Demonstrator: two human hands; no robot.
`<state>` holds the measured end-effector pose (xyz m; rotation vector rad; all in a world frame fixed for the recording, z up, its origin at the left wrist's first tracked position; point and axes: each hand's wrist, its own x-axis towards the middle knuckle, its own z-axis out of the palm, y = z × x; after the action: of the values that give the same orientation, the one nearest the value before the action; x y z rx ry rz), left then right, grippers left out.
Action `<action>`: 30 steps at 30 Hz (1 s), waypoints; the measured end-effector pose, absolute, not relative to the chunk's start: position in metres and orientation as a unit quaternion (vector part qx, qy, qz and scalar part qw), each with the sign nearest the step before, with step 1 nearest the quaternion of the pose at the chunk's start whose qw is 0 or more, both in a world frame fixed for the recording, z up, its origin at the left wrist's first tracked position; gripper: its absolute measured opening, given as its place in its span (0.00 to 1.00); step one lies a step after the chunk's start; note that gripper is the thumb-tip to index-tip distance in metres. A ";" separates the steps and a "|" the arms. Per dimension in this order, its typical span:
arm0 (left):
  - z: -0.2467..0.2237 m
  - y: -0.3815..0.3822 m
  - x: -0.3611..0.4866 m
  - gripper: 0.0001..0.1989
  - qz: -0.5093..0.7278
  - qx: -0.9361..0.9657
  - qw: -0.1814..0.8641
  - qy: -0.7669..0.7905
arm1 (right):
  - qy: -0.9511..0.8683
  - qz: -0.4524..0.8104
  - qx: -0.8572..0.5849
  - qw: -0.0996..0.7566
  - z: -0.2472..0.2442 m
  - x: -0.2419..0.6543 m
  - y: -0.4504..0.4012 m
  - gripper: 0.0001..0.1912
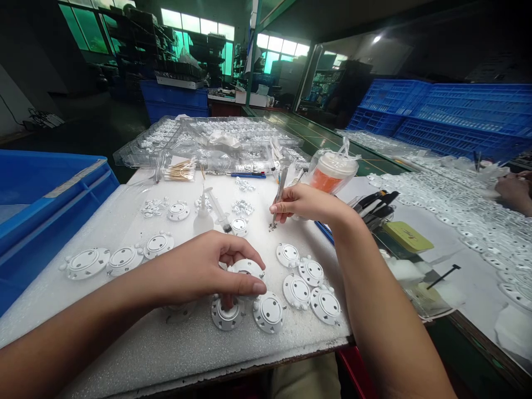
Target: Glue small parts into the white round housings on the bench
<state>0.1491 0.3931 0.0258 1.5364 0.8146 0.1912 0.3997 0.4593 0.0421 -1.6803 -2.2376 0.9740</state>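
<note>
My left hand (233, 266) is closed on a white disc (248, 267), its thumb along the near side. Metal tweezers (281, 185) are pinched in my right hand (291, 204), their tips down at a few tiny dark pieces (272, 226) on the white foam sheet (166, 343). Several white discs with dark holes, one of them a disc (269, 312), lie below and right of my left hand. Other discs (124, 259) sit at the left. Behind my left hand are a syringe (216, 206), a small squeeze bottle (203, 217) and piles of small white parts (243, 208).
A blue crate (54, 210) borders the foam on the left. Cotton swabs (180, 169) and clear trays (166, 136) lie at the back. To the right are a lidded cup (331, 172), dark-handled tools (376, 205), a yellow-green box (408, 236) and another person's hand (515, 191).
</note>
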 end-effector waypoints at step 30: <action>0.029 0.393 0.150 0.16 0.078 0.684 0.630 0.361 | -0.738 0.301 -0.592 0.121 0.036 0.395 0.461 0.11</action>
<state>0.1499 0.3926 0.0287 1.5657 0.8273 0.1776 0.3951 0.4612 0.0363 -1.7296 -2.1545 0.8777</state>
